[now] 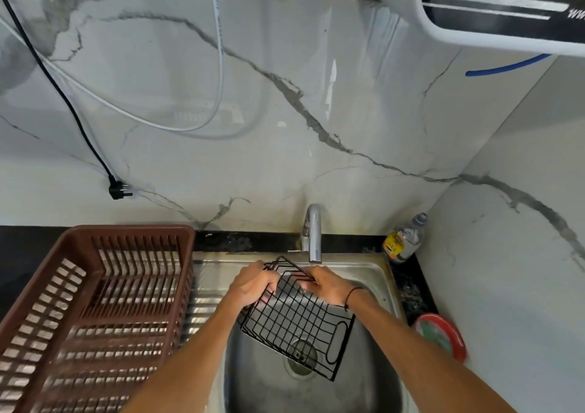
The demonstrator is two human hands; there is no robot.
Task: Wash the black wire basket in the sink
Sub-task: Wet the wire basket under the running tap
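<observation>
Black wire basket (297,321) in both gripping hands (253,283).

Black counter (19,254) – brown rack (95,317), bottle (403,238) (corner), red lid (443,336)

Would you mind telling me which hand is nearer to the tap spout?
The right. The right hand grips the black wire basket just below the tap spout; the left hand grips the basket's other side, further left.
</observation>
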